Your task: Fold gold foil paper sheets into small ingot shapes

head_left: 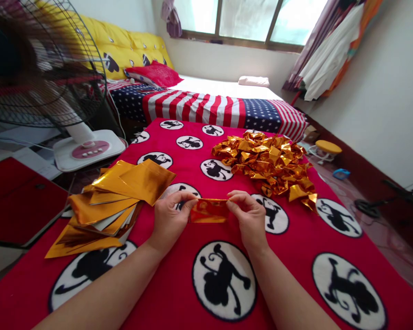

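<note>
A folded piece of gold foil paper [209, 211] is stretched flat between my two hands, just above the red cloth [172, 284]. My left hand [174, 217] pinches its left end between thumb and fingers. At the opposite end, my right hand [249, 217] pinches the upper right corner in the same way. To the left of my left hand lies a loose, fanned stack of flat gold foil sheets [113, 201], some showing pale undersides. Beyond my right hand is a heap of folded gold foil pieces [268, 158].
An electric fan [86, 146] stands at the left, beside a dark red panel [20, 201]. Behind the cloth-covered surface is a bed [206, 107] with a red pillow [156, 73]. A yellow-topped stool [328, 146] sits on the floor at the right.
</note>
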A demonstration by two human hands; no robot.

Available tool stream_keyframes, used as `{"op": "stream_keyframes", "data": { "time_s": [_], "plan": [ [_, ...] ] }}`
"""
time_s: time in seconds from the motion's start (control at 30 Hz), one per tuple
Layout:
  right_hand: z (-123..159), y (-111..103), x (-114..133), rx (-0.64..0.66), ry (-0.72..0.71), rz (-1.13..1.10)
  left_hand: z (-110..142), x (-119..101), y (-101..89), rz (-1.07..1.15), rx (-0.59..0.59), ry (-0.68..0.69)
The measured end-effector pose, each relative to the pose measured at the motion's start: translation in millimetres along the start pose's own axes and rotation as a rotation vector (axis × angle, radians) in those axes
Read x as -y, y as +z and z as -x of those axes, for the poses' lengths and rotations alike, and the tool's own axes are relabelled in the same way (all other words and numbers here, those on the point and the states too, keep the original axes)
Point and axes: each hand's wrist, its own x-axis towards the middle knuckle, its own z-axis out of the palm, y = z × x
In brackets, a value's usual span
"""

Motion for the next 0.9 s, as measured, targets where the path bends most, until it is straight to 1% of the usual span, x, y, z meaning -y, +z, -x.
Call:
{"op": "stream_keyframes", "data": {
  "time_s": [0.07, 0.17, 0.23, 0.3, 0.4, 0.53, 0.63, 0.7, 0.8, 0.83, 0.9],
  "plan": [
    [3.0, 2.7, 1.6, -0.007, 0.066, -0.016, -0.2, -2.1, -0.9, -0.029, -0.013, 0.015],
    [7.7, 8.4, 3.2, -0.051, 0.106, -0.053, -1.1, -3.2, -0.8, 0.019, -0.001, -0.062],
    [9.6, 11.6, 3.4, -0.078, 0.083, -0.07, -1.7, -3.0, 0.3, 0.09, 0.011, -0.123],
    [10.4, 13.6, 2.9, -0.099, 0.043, -0.066, -2.1, -2.7, 1.9, 0.171, 0.034, -0.157],
    [11.2, 14.9, 1.7, -0.117, -0.014, -0.047, -1.5, -1.7, 4.7, 0.28, 0.055, -0.17],
    [13.0, 16.2, 1.7, -0.12, -0.04, -0.035, 0.6, 0.6, 7.8, 0.358, 0.068, -0.177],
    [14.0, 17.5, 2.7, -0.109, -0.047, -0.047, 1.0, 2.1, 8.4, 0.375, 0.106, -0.206],
    [14.0, 18.0, 3.0, -0.107, -0.054, -0.065, 0.6, 2.7, 7.6, 0.36, 0.157, -0.219],
    [13.6, 17.7, 2.6, -0.105, -0.059, -0.083, -0.7, 2.5, 5.2, 0.324, 0.216, -0.21],
    [13.5, 17.3, 2.6, -0.095, -0.053, -0.087, -1.2, 2.1, 4.3, 0.313, 0.213, -0.207],
    [13.4, 16.2, 3.2, -0.049, -0.031, -0.089, -2.3, 1.4, 2.7, 0.287, 0.172, -0.197]
  ]
}}
